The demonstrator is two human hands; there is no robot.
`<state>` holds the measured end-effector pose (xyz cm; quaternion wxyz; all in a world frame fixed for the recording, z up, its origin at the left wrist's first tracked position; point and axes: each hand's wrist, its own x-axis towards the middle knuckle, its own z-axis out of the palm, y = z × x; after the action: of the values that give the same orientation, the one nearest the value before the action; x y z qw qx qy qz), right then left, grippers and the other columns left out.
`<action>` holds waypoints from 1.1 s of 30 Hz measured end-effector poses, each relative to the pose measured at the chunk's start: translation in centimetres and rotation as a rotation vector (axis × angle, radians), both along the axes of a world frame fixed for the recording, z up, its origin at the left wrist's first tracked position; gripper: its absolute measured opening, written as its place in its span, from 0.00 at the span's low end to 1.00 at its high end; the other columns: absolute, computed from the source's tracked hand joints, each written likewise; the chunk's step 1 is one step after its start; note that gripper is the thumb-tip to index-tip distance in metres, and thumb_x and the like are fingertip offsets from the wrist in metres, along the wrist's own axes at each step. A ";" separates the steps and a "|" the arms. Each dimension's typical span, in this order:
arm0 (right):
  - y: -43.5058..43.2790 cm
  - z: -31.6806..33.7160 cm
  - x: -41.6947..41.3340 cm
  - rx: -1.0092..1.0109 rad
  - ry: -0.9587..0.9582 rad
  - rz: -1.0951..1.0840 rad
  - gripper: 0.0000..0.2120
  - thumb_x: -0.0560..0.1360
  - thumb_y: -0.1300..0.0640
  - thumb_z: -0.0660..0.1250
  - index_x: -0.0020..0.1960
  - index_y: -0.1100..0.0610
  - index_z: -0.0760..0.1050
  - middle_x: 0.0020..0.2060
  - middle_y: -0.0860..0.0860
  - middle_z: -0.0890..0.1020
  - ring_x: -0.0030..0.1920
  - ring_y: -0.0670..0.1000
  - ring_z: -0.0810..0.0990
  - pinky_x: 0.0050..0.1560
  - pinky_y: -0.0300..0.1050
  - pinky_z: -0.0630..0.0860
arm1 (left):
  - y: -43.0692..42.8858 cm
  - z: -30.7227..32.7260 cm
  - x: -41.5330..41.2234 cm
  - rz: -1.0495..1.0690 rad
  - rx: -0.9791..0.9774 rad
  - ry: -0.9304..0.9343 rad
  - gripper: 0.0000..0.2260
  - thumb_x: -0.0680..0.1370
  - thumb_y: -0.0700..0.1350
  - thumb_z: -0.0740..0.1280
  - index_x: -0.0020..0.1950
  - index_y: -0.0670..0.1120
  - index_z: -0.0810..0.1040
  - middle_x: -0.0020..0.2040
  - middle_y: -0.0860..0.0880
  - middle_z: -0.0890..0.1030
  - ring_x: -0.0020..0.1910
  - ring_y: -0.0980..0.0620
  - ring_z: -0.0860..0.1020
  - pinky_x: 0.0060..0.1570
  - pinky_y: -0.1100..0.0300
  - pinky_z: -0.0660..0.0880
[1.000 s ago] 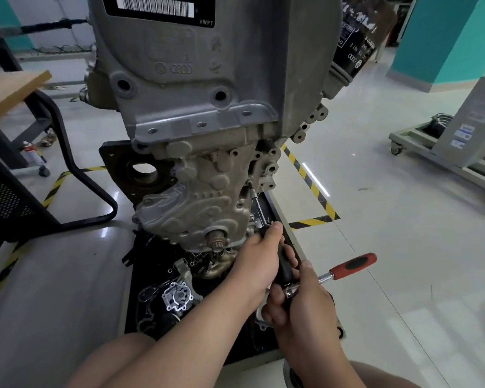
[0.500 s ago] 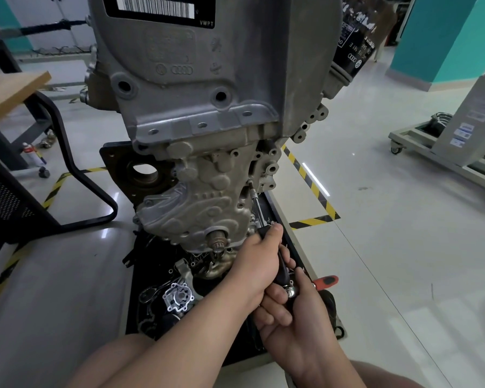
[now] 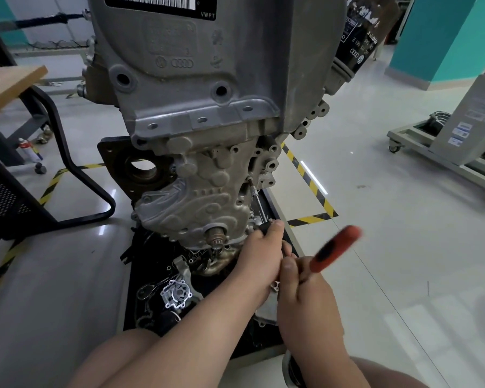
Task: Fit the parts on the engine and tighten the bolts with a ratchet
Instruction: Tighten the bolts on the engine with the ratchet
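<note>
Grey metal engine (image 3: 207, 107) stands upright, its lower cover (image 3: 196, 203) seated. The left grip (image 3: 259, 261) clenches a black extension (image 3: 259, 204) running up from it to the cover's edge, its tip hiding the bolt. The right grip (image 3: 305, 298), touching just below, holds the red-handled ratchet (image 3: 333, 247), which is blurred. Tightening looks to be under way. Loose parts (image 3: 177, 294) lying left of the grips seem unfitted.
</note>
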<state>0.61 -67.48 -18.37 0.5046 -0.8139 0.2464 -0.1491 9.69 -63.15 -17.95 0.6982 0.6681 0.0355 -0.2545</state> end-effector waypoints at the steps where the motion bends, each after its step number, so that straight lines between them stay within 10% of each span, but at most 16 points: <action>1: -0.3 -0.2 -0.1 -0.125 0.035 0.054 0.23 0.73 0.37 0.45 0.53 0.46 0.73 0.32 0.43 0.77 0.34 0.44 0.76 0.33 0.40 0.69 | 0.0 0.1 0.1 -0.005 -0.003 0.014 0.16 0.81 0.53 0.60 0.40 0.43 0.73 0.23 0.52 0.74 0.23 0.53 0.73 0.30 0.63 0.71; 6: -0.4 -0.1 -0.1 -0.235 0.050 0.053 0.28 0.72 0.36 0.43 0.60 0.47 0.71 0.33 0.40 0.75 0.33 0.38 0.72 0.33 0.37 0.67 | 0.2 0.2 0.0 0.006 -0.006 0.022 0.21 0.81 0.52 0.61 0.29 0.46 0.72 0.23 0.51 0.74 0.21 0.53 0.72 0.27 0.65 0.70; 11: 0.1 -0.3 0.0 -0.012 -0.025 0.030 0.17 0.78 0.40 0.50 0.45 0.50 0.71 0.28 0.44 0.77 0.30 0.43 0.76 0.31 0.39 0.70 | 0.3 0.4 -0.1 0.030 -0.014 0.029 0.16 0.80 0.53 0.62 0.39 0.43 0.72 0.27 0.51 0.76 0.30 0.49 0.75 0.44 0.51 0.74; 16: 0.8 -0.5 0.1 0.378 -0.120 0.002 0.21 0.80 0.42 0.52 0.45 0.56 0.75 0.27 0.47 0.75 0.28 0.47 0.72 0.29 0.42 0.69 | 0.4 0.4 0.0 0.045 0.051 -0.027 0.21 0.80 0.54 0.63 0.28 0.48 0.74 0.25 0.52 0.77 0.30 0.50 0.76 0.44 0.54 0.75; 24: 1.1 0.4 0.0 0.664 -0.063 -0.074 0.25 0.82 0.43 0.53 0.31 0.39 0.80 0.23 0.49 0.77 0.23 0.47 0.74 0.25 0.42 0.72 | 0.5 0.2 -0.1 0.025 0.061 -0.076 0.28 0.81 0.53 0.60 0.19 0.52 0.76 0.23 0.52 0.77 0.34 0.48 0.76 0.45 0.52 0.75; 33: 1.0 -0.1 0.5 1.099 -0.127 -0.062 0.22 0.83 0.44 0.51 0.52 0.52 0.81 0.25 0.55 0.70 0.19 0.51 0.62 0.23 0.41 0.66 | 0.6 0.2 -0.1 0.007 0.001 -0.056 0.28 0.81 0.53 0.60 0.19 0.52 0.76 0.23 0.48 0.76 0.22 0.48 0.74 0.32 0.60 0.72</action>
<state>1.07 -66.52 -18.43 0.8643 -0.4124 0.2811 -0.0620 9.63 -62.57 -17.78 0.6996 0.6751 0.0184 -0.2334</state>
